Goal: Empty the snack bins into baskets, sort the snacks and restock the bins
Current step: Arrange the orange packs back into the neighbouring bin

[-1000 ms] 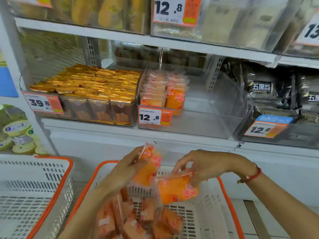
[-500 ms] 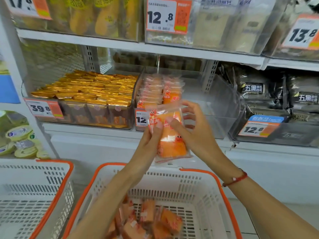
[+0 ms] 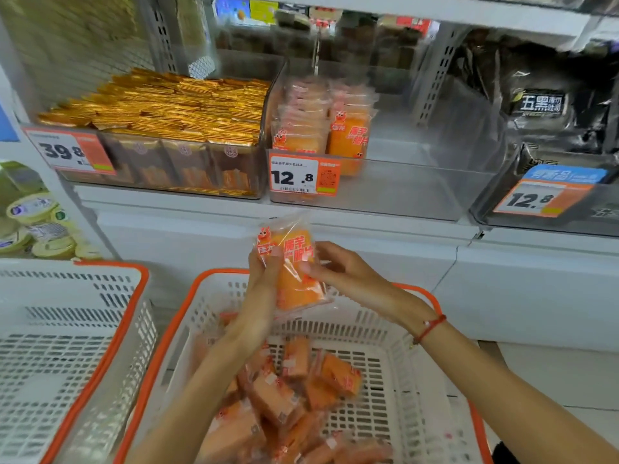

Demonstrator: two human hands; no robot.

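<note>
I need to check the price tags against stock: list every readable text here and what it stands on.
"39.8": tag on the gold-packet bin.
"12.8": tag on the clear bin.
"12.8": tag on the right-hand bin.
"五黑": dark packet.
"佳龙", "魔芋脆片": orange packet held in both hands.
Small print, barcodes: unreadable.

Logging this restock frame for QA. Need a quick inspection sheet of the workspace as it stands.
Surface: white shelf ledge under the bins.
Job's things: orange snack packet held upright over orange-rimmed basket holding more packets; clear bin part-filled at its left.
Clutter: second basket, no snacks seen in it.
Grippers: left hand and right hand both grip the packet.
Cables: nothing seen.
Surroundings: gold-packet bin, black packets, price tags.
</note>
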